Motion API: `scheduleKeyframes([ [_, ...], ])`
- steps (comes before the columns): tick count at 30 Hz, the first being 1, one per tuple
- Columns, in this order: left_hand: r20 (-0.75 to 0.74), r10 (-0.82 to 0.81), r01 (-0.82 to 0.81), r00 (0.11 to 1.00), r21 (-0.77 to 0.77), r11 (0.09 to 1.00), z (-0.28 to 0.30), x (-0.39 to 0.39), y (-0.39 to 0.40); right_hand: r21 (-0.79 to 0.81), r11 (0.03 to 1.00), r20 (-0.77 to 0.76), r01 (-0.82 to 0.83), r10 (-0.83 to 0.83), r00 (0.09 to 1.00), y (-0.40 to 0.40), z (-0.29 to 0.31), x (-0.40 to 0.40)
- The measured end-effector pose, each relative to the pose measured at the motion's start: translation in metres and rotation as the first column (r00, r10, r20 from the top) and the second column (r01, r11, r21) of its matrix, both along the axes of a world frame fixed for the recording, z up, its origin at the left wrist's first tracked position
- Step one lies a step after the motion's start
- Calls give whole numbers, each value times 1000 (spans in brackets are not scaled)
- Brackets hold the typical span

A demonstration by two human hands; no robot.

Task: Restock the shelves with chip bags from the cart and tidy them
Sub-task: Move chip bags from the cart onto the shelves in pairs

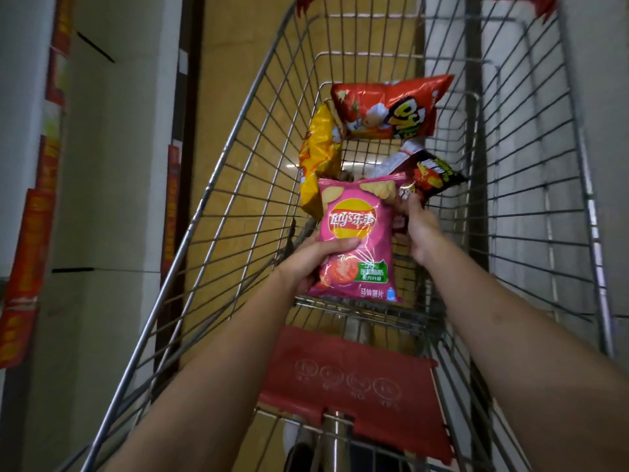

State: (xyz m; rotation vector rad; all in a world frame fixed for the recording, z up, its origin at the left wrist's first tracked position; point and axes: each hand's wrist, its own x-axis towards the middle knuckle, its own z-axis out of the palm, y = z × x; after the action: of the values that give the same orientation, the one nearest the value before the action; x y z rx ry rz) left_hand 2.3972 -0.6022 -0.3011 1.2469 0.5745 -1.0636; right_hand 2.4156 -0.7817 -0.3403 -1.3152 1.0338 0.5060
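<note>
Clearly my left hand pinches the light, crinkly, slippery pink foil chip bag by its lower edge; my right hand clasps a dark bag in the wire cart.

Dim aisle, yellow floor, white wall left.

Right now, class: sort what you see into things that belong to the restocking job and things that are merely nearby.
Belongs to the job:
pink Lay's bag, held by the left hand
black bag, reached by the right hand
red bag
yellow bag
cart

Merely nearby:
red seat flap
red strips at left
</note>
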Motion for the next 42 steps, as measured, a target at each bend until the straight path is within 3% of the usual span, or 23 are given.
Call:
scheduleKeyframes([
  [10,28,267,-263,963,-112,958,76,7,2,-108,986,91,-127,137,986,-1,76,-58],
  [17,109,18,-17,994,-10,1000,134,14,5,-233,954,191,-189,236,953,0,130,-74],
  [23,175,-85,107,981,-123,987,178,9,23,-319,926,276,-203,296,915,7,181,-82],
  [28,240,-121,154,963,-123,980,217,-1,53,-173,947,383,-271,318,868,24,229,-97],
  [30,286,-128,165,950,-111,980,236,-5,70,-240,923,401,-300,375,836,34,246,-101],
  [33,352,-125,181,928,-132,974,265,-11,92,-378,903,422,-204,364,830,58,269,-108],
  [37,429,-127,225,894,-187,956,302,-22,117,-378,925,505,-29,232,832,84,304,-118],
  [42,492,-300,407,817,-124,905,337,-34,140,-442,891,540,102,174,824,107,347,-130],
])
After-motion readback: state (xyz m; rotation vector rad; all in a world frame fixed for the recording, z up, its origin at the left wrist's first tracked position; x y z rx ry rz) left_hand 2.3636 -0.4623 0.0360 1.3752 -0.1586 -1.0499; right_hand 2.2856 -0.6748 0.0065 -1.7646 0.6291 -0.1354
